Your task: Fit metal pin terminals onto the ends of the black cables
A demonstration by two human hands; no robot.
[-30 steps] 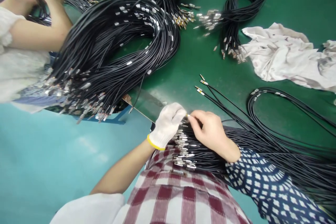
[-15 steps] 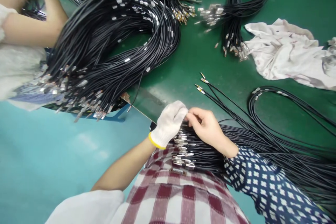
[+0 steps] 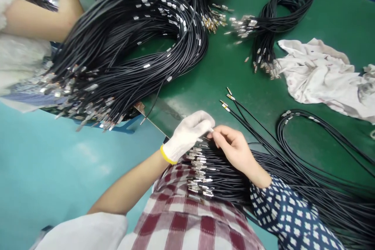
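My left hand (image 3: 187, 133), in a white knit glove with a yellow cuff, is closed in a pinch near the table edge. My bare right hand (image 3: 236, 146) pinches too, its fingertips meeting those of the glove. A small pale piece shows between them, seemingly a cable end; the fingers hide most of it. Beneath both hands lies a bundle of black cables (image 3: 230, 174), its metal end connectors (image 3: 199, 164) lined up toward my checked apron (image 3: 187, 218). Two cables with labelled ends (image 3: 225, 106) lie apart, beyond my right hand.
A big coil of black cables (image 3: 111, 47) covers the left of the green table (image 3: 205, 86), its ends overhanging the edge. Smaller coils (image 3: 293, 8) lie farther back. A crumpled white cloth (image 3: 319, 70) is at right. Another person's arm (image 3: 41, 17) rests at upper left.
My gloved hand has shifted slightly right and its fingers have straightened a little. A pale tip now shows between the fingertips. The view has tilted slightly, so the table appears lower.
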